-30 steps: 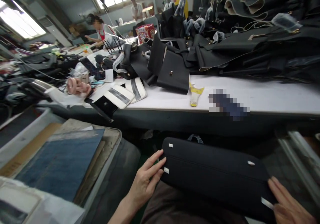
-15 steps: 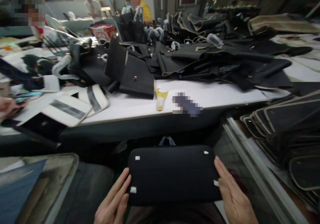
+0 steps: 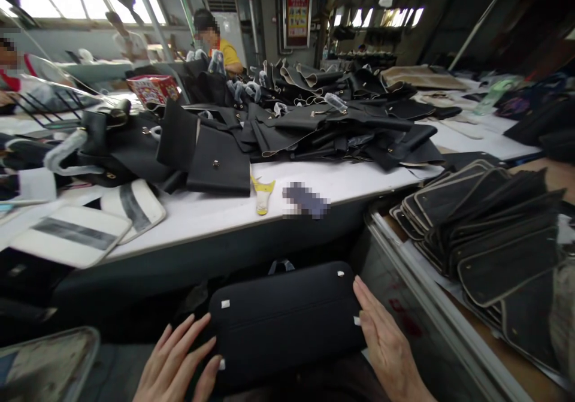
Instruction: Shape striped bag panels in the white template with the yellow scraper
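Note:
A black handbag [image 3: 287, 324] lies low in front of me with its flat, seamed bottom facing up. Small pieces of white tape mark the bottom's corners. Along its left end are the spread fingertips of my left hand [image 3: 177, 360], the thumb near the lower left tape. My right hand [image 3: 386, 342] is pressed along the right end, fingers close together and thumb over the edge by the tape. The bag is held between both hands, and its underside is hidden. Behind its far edge shows a plastic-wrapped handle [image 3: 281, 265].
Black bag pieces [image 3: 287, 129] are heaped across the white table [image 3: 224, 219]. Near its edge lie a yellow and white tool [image 3: 262, 195] and white panels [image 3: 76, 234]. Stacked dark panels [image 3: 489, 234] stand on the right. Across the table is a person in yellow [image 3: 231, 57].
The view has swung right and up, so the bag and table appear further left. The bag now looks tilted, its left end lower. My left fingers have spread wider.

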Demonstrator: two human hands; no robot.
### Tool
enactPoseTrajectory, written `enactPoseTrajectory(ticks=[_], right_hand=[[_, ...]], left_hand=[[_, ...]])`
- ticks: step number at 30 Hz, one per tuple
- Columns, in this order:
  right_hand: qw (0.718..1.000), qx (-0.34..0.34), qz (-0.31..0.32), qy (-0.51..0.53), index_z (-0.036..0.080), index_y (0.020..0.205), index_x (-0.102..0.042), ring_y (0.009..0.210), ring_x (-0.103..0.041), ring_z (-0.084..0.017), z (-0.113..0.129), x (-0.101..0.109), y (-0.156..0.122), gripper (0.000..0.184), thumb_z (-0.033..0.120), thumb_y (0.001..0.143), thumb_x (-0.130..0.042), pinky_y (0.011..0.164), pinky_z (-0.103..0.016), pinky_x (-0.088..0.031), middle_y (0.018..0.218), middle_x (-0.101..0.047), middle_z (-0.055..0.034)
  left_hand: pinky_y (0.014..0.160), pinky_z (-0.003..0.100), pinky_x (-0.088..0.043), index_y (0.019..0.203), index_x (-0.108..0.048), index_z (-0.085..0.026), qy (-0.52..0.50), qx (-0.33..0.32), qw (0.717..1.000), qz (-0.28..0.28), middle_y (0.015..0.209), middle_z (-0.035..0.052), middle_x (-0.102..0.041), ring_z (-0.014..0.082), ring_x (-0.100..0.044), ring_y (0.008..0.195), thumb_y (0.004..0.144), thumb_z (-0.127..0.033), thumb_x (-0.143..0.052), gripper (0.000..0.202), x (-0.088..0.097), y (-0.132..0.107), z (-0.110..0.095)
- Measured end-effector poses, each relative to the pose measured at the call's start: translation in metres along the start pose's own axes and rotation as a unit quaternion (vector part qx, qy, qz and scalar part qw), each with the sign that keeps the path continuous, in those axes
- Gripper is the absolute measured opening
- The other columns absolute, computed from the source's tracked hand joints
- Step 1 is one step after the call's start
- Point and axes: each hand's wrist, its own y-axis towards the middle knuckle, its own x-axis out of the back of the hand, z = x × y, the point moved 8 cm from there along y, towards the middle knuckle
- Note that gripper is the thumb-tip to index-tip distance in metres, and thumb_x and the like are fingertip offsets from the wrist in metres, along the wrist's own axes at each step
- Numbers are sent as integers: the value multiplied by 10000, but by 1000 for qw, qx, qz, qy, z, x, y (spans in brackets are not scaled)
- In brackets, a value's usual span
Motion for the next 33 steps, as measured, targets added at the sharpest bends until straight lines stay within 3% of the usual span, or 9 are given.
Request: enactPoseTrajectory(ticks=[4,7,9,12,16,19,24,29,33], right_hand=[[1000,4,4,1,259,1533,-259,1410,-356,-229,2,1,0,512,246,1022,-293,1130,-490,-398,1546,-354,-35],[1000,8,-4,-7,243,1522,-295,1403,-369,-235,2,1,-1,501,256,1021,-293,1114,-478,-420,1537,-371,-44],[1000,9,-4,-15,237,1522,-295,1402,-370,-235,0,1,-1,501,260,1021,-289,1103,-468,-433,1537,-370,-44],[999,23,2,-39,238,1535,-253,1405,-364,-226,1,2,-1,511,252,1024,-273,1090,-452,-442,1547,-353,-35],[986,79,-28,-145,238,1549,-214,1413,-342,-270,20,16,2,547,309,1020,-335,1077,-493,-393,1525,-394,-37],[967,135,-57,-210,170,1550,-214,1411,-331,-312,51,21,6,613,375,999,-391,1088,-513,-312,1512,-409,-81],[932,247,-12,-266,91,1499,-330,1362,-407,-309,93,-6,16,724,539,944,-458,1070,-473,-290,1501,-411,-116],[907,289,-36,-303,92,1389,-499,1262,-514,-314,91,-16,31,723,629,906,-458,997,-480,-351,1441,-490,-118],[874,351,-86,-325,154,1283,-609,1099,-620,-289,85,-13,44,671,671,889,-445,880,-446,-421,1326,-607,-72]], left_hand=[[1200,483,-208,1356,-525,-176,13,-20,999,35,1487,99,-453,308,-365,1401,878,-301,-606,501,-8,46,-34],[1215,498,-90,1483,-381,-210,42,-56,992,108,1568,78,-330,322,-271,1446,900,-467,-579,667,-38,70,-65],[1203,543,-78,1505,-336,-248,31,-62,987,146,1579,75,-308,333,-271,1444,905,-568,-528,706,-58,79,-78],[1173,608,-121,1517,-297,-282,6,-44,981,188,1575,80,-313,342,-285,1437,931,-612,-437,687,-82,80,-83],[1145,644,-146,1531,-245,-288,8,-17,976,219,1593,89,-260,350,-250,1450,962,-589,-378,658,-93,75,-79],[1153,635,-110,1537,-228,-282,24,-16,977,214,1600,86,-239,341,-233,1458,977,-545,-376,636,-93,73,-78],[1176,573,52,1528,-275,-242,67,-32,982,173,1589,93,-272,322,-238,1456,968,-476,-436,627,-92,76,-82],[1188,504,92,1468,-417,-199,114,-66,986,101,1514,113,-421,317,-381,1382,910,-455,-523,623,-85,74,-73],[1194,514,67,1416,-500,-238,154,-59,985,50,1407,113,-551,334,-529,1245,872,-522,-555,616,-81,58,-40]])
